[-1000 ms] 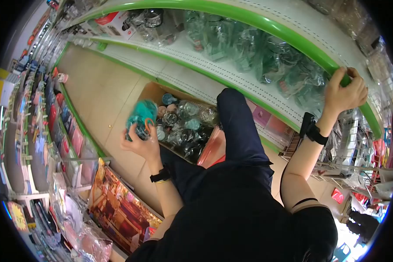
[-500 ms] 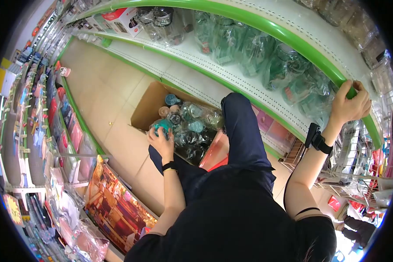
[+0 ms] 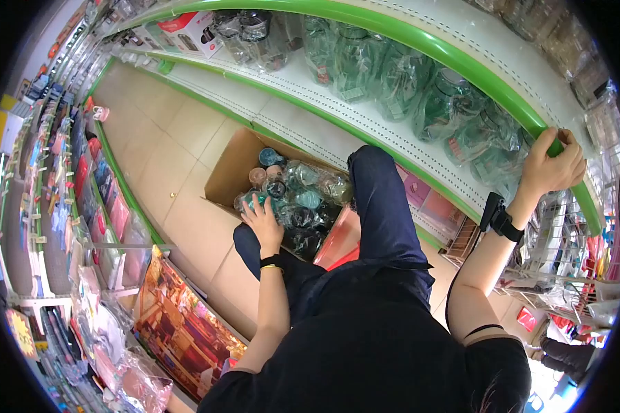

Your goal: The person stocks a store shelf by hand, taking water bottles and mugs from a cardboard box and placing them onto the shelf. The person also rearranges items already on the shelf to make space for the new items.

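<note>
A cardboard box stands on the floor between my knees and the shelf, filled with several wrapped bottles and jars. Over its near left corner is my left hand, fingers spread, resting on or just above a teal-lidded item; whether it touches is hard to tell. My right hand is wrapped round the green edge of the upper shelf at the right. Wrapped greenish glass jars stand in a row on the shelf below that edge.
Goods racks line the left side, with a colourful picture box near my left arm. The tiled floor runs between. A pink-red item lies by my knee. At the lower right, part of another person shows.
My left hand has moved slightly right and towards me, and its fingers have spread over the teal-lidded item, which sits a little lower in the box. My right hand has stayed put.
</note>
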The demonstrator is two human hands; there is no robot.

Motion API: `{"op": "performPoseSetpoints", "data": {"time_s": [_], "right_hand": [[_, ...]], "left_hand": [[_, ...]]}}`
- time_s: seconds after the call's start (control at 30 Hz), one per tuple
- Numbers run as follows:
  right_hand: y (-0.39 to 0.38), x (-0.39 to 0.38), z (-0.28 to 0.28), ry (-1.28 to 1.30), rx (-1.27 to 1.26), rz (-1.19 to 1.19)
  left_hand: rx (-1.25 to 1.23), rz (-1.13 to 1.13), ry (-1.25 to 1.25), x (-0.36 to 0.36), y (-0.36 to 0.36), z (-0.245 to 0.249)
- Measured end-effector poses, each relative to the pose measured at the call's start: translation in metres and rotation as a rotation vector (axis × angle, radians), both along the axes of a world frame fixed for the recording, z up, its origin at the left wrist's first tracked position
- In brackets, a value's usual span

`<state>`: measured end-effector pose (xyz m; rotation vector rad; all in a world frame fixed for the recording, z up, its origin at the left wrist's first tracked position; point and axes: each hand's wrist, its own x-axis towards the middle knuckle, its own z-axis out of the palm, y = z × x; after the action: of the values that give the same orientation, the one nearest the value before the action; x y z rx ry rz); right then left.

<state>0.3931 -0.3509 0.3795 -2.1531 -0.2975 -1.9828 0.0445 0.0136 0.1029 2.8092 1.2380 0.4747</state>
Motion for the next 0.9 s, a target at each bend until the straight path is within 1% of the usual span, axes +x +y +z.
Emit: {"op": "performPoseSetpoints", "data": {"time_s": [0.03,0.07,0.2,0.27,0.3,0.37,0.47,0.57,0.6,0.67,0.7,0.73,0.77,0.8,0.83,0.87,0.9], "right_hand": [[0.000,0.000,0.000,-0.012,-0.008,0.005],[0.000,0.000,0.000,-0.011,-0.007,0.008],[-0.001,0.000,-0.001,0.004,-0.004,0.005],[-0.002,0.001,-0.001,0.005,-0.003,-0.005],[-0.001,0.001,-0.001,-0.001,-0.003,0.003],[0.000,0.000,-0.001,-0.007,0.000,0.009],[0.002,-0.003,0.001,-0.002,0.001,0.007],[0.005,-0.010,0.003,0.016,0.003,0.036],[0.008,-0.012,0.003,0.054,0.028,0.041],[0.011,-0.015,0.007,0.091,0.065,0.043],[0.013,-0.019,0.008,0.106,0.070,0.050],[0.013,-0.020,0.009,0.105,0.082,0.069],[0.014,-0.019,0.009,0.109,0.089,0.093],[0.014,-0.018,0.007,0.110,0.113,0.119],[0.014,-0.018,0.007,0.119,0.136,0.148],[0.013,-0.018,0.007,0.102,0.139,0.116],[0.014,-0.019,0.007,0.117,0.154,0.141]], "left_hand": [[-0.063,-0.016,0.141,0.002,-0.001,0.006],[-0.103,-0.024,0.186,0.001,0.005,0.001],[-0.132,0.006,0.222,0.006,0.006,0.004],[-0.168,0.073,0.388,0.010,0.003,0.012],[-0.165,0.072,0.385,0.012,0.003,0.016],[-0.241,0.082,0.449,0.014,0.004,0.022],[-0.248,0.098,0.513,0.016,0.004,0.026],[-0.201,0.055,0.464,0.009,0.008,0.016],[-0.155,0.027,0.414,0.001,0.014,0.001],[-0.155,-0.037,0.336,-0.002,0.016,0.013],[-0.154,-0.005,0.325,0.000,0.011,0.022],[-0.161,-0.022,0.239,-0.005,0.019,0.008],[-0.148,-0.080,0.224,-0.008,0.031,-0.003],[-0.260,-0.085,0.204,-0.006,0.033,0.013],[-0.299,-0.027,0.246,0.000,0.040,0.021],[-0.309,-0.016,0.218,0.011,0.043,0.036],[-0.369,0.108,0.238,0.036,0.020,0.094]]}}
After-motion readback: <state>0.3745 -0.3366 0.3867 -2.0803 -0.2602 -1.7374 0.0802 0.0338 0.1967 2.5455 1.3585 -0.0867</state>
